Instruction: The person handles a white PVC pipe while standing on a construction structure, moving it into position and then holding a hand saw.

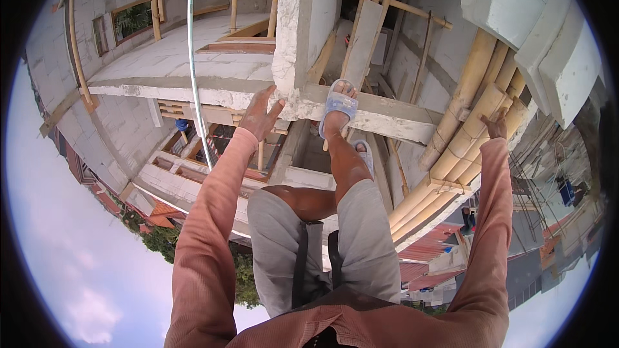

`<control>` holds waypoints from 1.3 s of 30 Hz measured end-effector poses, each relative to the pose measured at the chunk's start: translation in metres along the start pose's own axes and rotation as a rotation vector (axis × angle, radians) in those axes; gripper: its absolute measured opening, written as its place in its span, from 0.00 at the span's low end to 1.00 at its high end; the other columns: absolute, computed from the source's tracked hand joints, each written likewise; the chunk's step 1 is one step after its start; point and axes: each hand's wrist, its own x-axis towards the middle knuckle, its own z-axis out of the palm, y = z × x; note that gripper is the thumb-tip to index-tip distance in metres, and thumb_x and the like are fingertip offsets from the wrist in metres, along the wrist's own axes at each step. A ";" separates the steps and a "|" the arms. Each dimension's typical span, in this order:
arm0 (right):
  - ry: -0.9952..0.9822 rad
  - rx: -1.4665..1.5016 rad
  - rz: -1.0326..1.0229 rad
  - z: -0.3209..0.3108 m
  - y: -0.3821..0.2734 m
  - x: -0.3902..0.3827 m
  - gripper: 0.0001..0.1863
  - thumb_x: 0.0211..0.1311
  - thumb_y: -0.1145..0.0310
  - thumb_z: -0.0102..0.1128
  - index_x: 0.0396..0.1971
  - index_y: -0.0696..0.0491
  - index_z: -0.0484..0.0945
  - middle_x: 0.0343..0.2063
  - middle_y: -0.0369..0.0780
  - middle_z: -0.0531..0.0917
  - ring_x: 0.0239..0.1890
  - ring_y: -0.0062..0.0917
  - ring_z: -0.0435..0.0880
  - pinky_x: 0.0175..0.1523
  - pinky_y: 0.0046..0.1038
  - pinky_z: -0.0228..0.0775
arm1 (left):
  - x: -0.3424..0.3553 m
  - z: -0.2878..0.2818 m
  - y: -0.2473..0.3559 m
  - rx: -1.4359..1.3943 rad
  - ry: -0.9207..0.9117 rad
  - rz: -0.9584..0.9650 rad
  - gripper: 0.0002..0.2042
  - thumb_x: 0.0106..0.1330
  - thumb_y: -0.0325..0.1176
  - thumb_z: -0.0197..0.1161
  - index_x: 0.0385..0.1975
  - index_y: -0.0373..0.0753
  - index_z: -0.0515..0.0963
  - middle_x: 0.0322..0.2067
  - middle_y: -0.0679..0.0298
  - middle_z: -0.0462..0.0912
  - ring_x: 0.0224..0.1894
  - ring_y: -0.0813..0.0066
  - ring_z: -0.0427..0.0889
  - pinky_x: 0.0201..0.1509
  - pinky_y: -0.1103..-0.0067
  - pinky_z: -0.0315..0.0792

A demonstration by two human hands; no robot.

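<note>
Fingers [265, 95] spread, left hand [259, 119] has room by concrete edge [224, 97]; right hand [496, 125] touches bamboo [469, 140], grip unclear.

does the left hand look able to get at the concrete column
Probably yes: the open left hand is right beside the concrete column, with nothing visible in between.

Wide fisheye view, from the head, looking steeply down — close above forearms [207, 219]

Had the column [294, 32] just right of the left hand [260, 116], the pipe [191, 38] farther left, the bamboo poles [467, 132] under the right hand [496, 125], blocks [516, 3] beyond; stood with one sandal [338, 104] on the beam [396, 118], between column and poles.
</note>
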 end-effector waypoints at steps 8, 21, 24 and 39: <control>0.001 0.043 0.054 0.018 0.014 0.007 0.61 0.41 0.52 0.71 0.66 0.62 0.38 0.60 0.55 0.63 0.62 0.39 0.65 0.62 0.28 0.58 | -0.052 -0.024 -0.072 0.177 0.014 -0.273 0.27 0.65 0.47 0.52 0.59 0.35 0.63 0.56 0.43 0.66 0.61 0.52 0.64 0.65 0.69 0.57; 0.075 0.102 -0.013 0.015 0.021 0.010 0.59 0.40 0.50 0.71 0.66 0.59 0.43 0.59 0.56 0.62 0.61 0.44 0.65 0.62 0.32 0.58 | 0.009 -0.040 -0.126 0.241 -0.048 -0.314 0.29 0.64 0.49 0.53 0.61 0.41 0.60 0.58 0.47 0.65 0.59 0.52 0.67 0.62 0.68 0.62; 0.064 0.093 0.018 0.017 0.031 0.008 0.59 0.40 0.51 0.71 0.67 0.58 0.43 0.59 0.54 0.63 0.61 0.43 0.65 0.62 0.32 0.59 | 0.049 -0.065 -0.105 0.229 -0.079 -0.323 0.29 0.64 0.48 0.54 0.62 0.41 0.59 0.58 0.47 0.65 0.60 0.54 0.66 0.62 0.69 0.62; -0.075 0.299 0.101 0.011 0.040 0.004 0.55 0.48 0.56 0.69 0.68 0.53 0.39 0.62 0.48 0.62 0.62 0.32 0.64 0.64 0.27 0.53 | 0.303 -0.240 -0.198 0.378 0.319 -0.486 0.34 0.58 0.52 0.57 0.61 0.40 0.60 0.57 0.44 0.67 0.60 0.48 0.66 0.63 0.66 0.61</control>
